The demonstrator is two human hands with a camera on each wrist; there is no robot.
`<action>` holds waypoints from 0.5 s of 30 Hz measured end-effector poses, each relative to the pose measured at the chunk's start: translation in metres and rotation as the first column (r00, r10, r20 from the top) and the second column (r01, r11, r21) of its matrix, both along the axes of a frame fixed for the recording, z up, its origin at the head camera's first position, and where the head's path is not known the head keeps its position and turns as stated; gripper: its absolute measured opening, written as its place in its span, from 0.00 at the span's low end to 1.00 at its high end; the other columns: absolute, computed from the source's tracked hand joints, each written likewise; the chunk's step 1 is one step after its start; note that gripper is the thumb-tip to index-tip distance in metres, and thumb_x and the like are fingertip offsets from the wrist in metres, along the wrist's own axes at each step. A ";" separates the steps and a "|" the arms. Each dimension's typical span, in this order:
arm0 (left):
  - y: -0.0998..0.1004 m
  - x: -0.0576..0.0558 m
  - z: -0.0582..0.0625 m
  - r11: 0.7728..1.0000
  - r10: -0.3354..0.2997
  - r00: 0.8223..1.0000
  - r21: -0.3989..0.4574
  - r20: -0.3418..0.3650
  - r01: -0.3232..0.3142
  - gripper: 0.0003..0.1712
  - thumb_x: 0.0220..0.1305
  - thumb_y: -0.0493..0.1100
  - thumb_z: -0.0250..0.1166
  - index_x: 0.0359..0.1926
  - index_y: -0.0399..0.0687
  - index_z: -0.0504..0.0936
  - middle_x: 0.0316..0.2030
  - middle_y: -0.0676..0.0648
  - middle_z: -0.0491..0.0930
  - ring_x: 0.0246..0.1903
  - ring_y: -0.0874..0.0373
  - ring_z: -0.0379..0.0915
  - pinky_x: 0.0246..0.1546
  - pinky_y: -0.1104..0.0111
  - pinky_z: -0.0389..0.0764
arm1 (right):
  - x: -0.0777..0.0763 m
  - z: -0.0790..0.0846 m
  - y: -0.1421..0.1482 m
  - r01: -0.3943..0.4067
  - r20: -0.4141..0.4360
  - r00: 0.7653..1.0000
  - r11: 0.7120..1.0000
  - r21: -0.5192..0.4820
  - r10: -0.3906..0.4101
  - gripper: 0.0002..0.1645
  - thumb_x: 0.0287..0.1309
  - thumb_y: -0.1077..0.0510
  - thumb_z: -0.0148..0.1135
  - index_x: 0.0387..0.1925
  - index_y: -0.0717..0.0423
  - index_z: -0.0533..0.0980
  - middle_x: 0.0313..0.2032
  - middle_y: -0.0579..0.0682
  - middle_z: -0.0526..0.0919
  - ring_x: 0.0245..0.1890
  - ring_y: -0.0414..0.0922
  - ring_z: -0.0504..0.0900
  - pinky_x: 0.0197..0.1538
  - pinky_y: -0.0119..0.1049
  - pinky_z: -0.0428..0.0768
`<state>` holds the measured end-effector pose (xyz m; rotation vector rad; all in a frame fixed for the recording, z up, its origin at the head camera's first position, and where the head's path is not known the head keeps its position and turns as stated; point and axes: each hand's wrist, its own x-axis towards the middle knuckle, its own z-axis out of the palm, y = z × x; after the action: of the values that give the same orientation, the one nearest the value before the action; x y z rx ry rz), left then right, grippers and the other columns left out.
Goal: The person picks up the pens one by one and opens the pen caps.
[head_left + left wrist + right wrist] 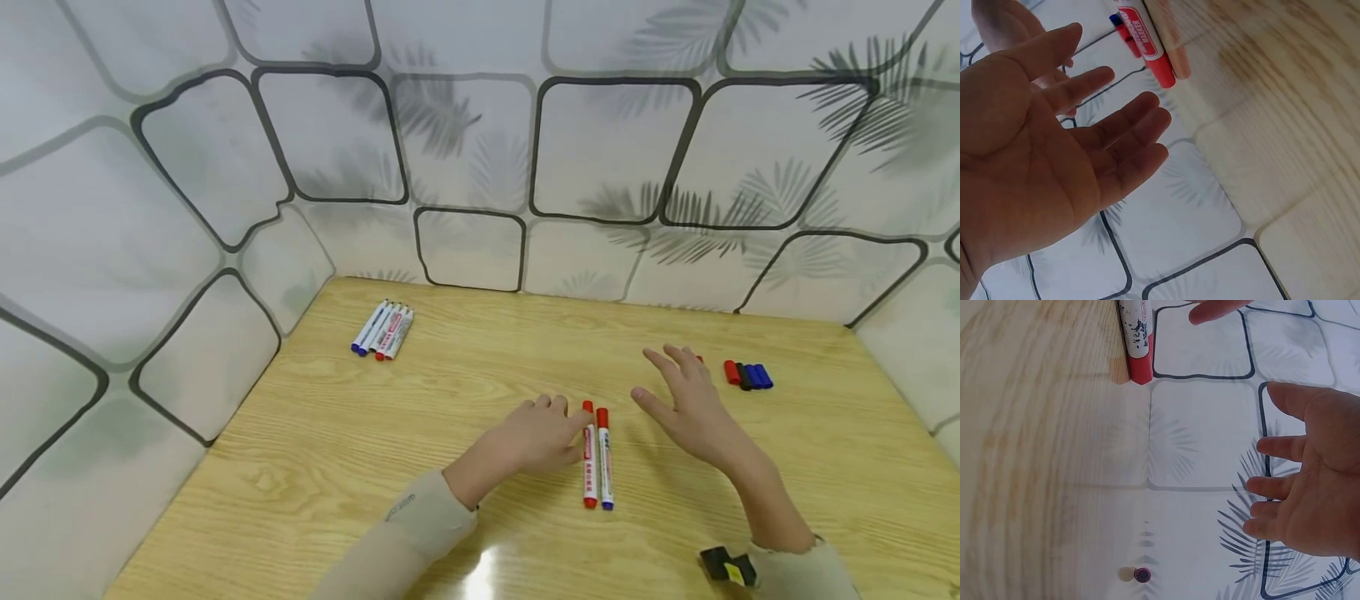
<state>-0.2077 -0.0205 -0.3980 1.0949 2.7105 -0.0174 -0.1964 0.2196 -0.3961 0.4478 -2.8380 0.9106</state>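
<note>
Two markers lie side by side on the wooden table. The left one is a red-labelled marker (pixel 590 467) with red at both ends. Beside it lies a white marker (pixel 606 467), red-capped at the far end and blue at the near end. My left hand (pixel 542 435) hovers just left of them, its index finger overlapping the red-labelled marker in the head view. In the left wrist view its fingers (pixel 1129 122) are loosely extended and hold nothing. To the markers' right, my right hand (pixel 688 410) is raised with spread fingers and an empty palm.
Several white markers (pixel 384 331) lie in a row at the back left. Several caps, among them a red cap (pixel 732 372) and a blue cap (pixel 763 376), line up at the right. A small red piece (pixel 700 358) peeks out behind my right hand. Patterned walls (pixel 472 250) bound the table.
</note>
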 end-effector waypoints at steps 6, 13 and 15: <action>0.006 0.005 0.002 0.998 -0.033 0.998 -0.042 0.051 0.035 0.27 0.72 0.57 0.58 0.70 0.73 0.68 0.64 0.47 0.71 0.64 0.50 0.66 0.65 0.56 0.69 | 0.000 -0.002 0.001 0.006 0.010 1.000 1.000 0.006 -0.006 0.40 0.72 0.47 0.56 0.73 0.66 0.56 0.71 0.76 0.48 0.72 0.75 0.37 0.62 0.79 0.44; 0.005 0.008 0.000 0.991 -0.098 0.994 -0.088 0.050 0.102 0.22 0.74 0.58 0.55 0.66 0.73 0.72 0.61 0.48 0.73 0.60 0.51 0.68 0.60 0.57 0.72 | 0.001 -0.001 0.002 0.014 0.031 0.999 1.000 0.005 -0.014 0.41 0.72 0.46 0.56 0.74 0.65 0.55 0.72 0.75 0.47 0.72 0.74 0.36 0.62 0.79 0.44; 0.005 0.008 0.000 0.992 -0.091 0.994 -0.077 0.057 0.096 0.20 0.74 0.58 0.55 0.63 0.70 0.74 0.59 0.49 0.74 0.61 0.50 0.68 0.61 0.56 0.72 | 0.002 -0.001 0.002 0.015 0.031 0.999 1.000 0.004 -0.015 0.41 0.72 0.47 0.56 0.74 0.66 0.55 0.72 0.75 0.47 0.72 0.74 0.37 0.62 0.79 0.44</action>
<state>-0.1995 -0.0151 -0.3979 1.1808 2.5862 -0.1085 -0.1944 0.2213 -0.3971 0.4157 -2.8678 0.9178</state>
